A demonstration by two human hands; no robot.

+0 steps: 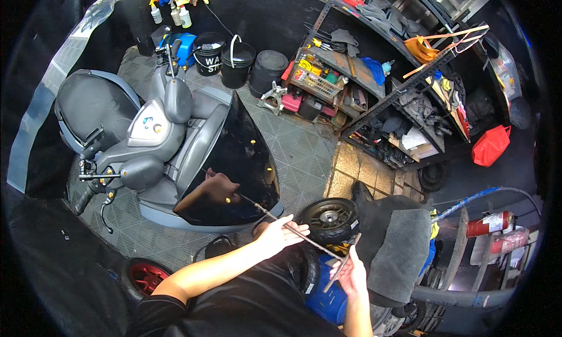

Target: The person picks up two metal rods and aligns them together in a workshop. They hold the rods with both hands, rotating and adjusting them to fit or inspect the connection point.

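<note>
A long thin T-handle wrench [322, 247] runs from my right hand toward a scooter's glossy black windshield [234, 155]. My right hand [351, 274] is closed around its crossbar. The shaft passes across my left hand [281, 236], which loosely steadies it with the fingers fairly straight. The wrench's far tip is near a gold bolt [256, 205] at the panel's lower edge; whether it is seated there I cannot tell. Another gold bolt [253, 141] shows higher on the panel. The panel mirrors a hand. Behind it is the grey scooter [134, 126] with its mirrors and seat.
A loose wheel [329, 218] lies right of the scooter, and a red-rimmed wheel [146, 275] is at lower left. Black buckets [237, 62] line the back wall. A loaded metal shelf [363, 74] stands at the right, with a grey cloth [401, 249] nearer me.
</note>
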